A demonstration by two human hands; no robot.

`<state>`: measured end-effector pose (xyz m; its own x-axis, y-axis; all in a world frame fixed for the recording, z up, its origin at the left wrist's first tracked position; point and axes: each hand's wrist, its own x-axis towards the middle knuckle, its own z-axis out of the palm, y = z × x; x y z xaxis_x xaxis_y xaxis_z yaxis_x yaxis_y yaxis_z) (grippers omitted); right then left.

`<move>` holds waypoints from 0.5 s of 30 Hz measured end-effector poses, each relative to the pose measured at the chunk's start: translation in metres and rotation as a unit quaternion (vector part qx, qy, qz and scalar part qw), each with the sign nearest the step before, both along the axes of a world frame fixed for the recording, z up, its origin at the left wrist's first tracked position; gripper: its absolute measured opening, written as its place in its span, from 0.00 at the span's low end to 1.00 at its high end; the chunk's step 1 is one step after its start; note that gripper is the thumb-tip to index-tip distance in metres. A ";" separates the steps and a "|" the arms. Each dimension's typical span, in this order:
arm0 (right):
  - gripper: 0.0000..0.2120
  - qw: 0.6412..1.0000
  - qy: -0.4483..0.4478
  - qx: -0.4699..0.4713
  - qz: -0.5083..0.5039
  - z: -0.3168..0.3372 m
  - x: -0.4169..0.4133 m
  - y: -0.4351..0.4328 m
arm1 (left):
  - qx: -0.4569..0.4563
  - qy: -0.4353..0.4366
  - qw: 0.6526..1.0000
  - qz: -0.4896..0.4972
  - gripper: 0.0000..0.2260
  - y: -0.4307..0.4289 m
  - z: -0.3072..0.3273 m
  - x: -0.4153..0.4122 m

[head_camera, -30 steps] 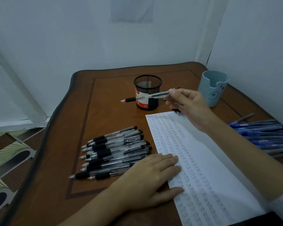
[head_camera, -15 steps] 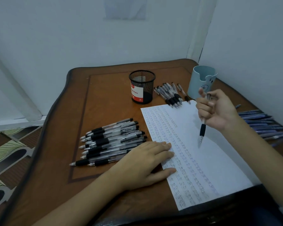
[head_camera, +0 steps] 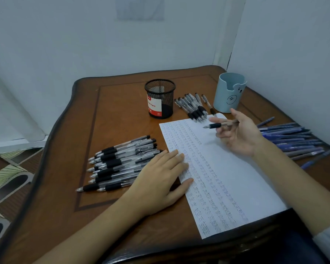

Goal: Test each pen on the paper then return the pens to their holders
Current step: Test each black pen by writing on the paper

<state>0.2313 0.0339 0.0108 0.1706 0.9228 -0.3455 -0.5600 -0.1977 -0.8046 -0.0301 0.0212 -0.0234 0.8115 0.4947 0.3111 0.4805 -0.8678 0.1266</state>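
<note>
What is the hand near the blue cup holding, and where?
A pen, in the right hand, held by its clear barrel behind the black grip.

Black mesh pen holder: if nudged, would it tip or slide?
Likely light: the black mesh pen holder is wire mesh, no pens sticking out. Squat and upright, it would probably slide on the polished table, not tip.

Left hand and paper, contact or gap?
Touching. The head view shows the left hand lying flat, its fingers and thumb resting on the left edge of the paper, no gap visible.
</note>
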 end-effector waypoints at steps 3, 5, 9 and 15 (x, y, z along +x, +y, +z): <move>0.31 1.000 -0.011 -0.010 -0.015 0.001 0.000 0.003 | -0.005 0.008 1.000 0.005 0.21 0.000 0.000 0.000; 0.17 0.999 -0.032 0.006 -0.013 0.002 -0.004 0.006 | -0.009 0.010 1.000 0.006 0.22 0.000 0.001 0.000; 0.14 0.984 -0.174 0.042 -0.018 -0.003 -0.011 0.014 | -0.019 0.008 1.000 0.001 0.21 -0.001 0.002 0.000; 0.14 0.953 -0.278 0.122 -0.007 -0.017 -0.024 0.011 | -0.027 0.009 1.000 0.001 0.21 -0.002 0.004 0.001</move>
<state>0.2075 0.0450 -0.0060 0.2780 0.9602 0.0261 -0.0353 0.0373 -0.9987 -0.0296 0.0196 -0.0193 0.8154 0.5124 0.2695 0.4851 -0.8588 0.1649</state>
